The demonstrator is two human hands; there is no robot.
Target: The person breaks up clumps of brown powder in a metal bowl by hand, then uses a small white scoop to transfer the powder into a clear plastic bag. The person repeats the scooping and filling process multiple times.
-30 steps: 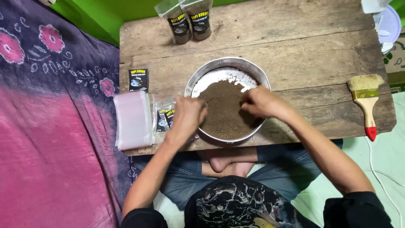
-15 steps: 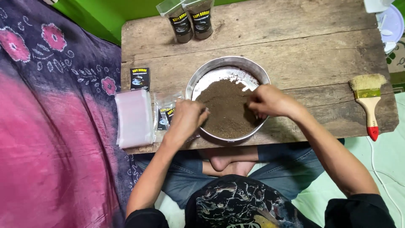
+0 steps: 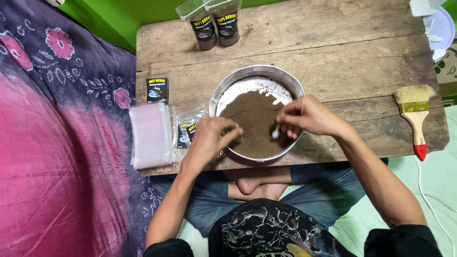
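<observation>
Weathered wooden table (image 3: 333,57), low, of rough grey-brown planks with visible grain and gaps, set against a green wall; one head view only.

Item: round metal pan (image 3: 228,85), shallow, shiny rim, sitting near the table's front edge directly under both hands. Contents: brown powder (image 3: 252,119), fine and matte, heaped over most of the base; a bare pale crescent of metal shows on the far side.

Item: left hand (image 3: 209,138), at the pan's near-left rim, fingers curled narrow around a small clear pouch; the pouch itself is mostly hidden, so its mouth cannot be told.

Item: right hand (image 3: 309,116), over the pan's right side, fingers pinched on a small white spoon (image 3: 275,133). Spoon's long axis slopes from the fingers down and leftward, bowl end lowest, at the powder surface.

Left of the left hand: loose labelled pouches (image 3: 188,128), clear plastic, flat, just beside the pan; further left, a stack of empty bags (image 3: 151,135), rectangular, translucent pinkish, long axis running away from the person; beyond it a small black label card (image 3: 157,89).

Far side of the pan: two filled pouches (image 3: 214,24), upright, dark contents, black labels.

Well right of the right hand: paintbrush (image 3: 415,119), pale bristles pointing away, wooden handle with red tip toward the person.

Left of table: purple-pink floral cloth (image 3: 57,143), soft, draped.
</observation>
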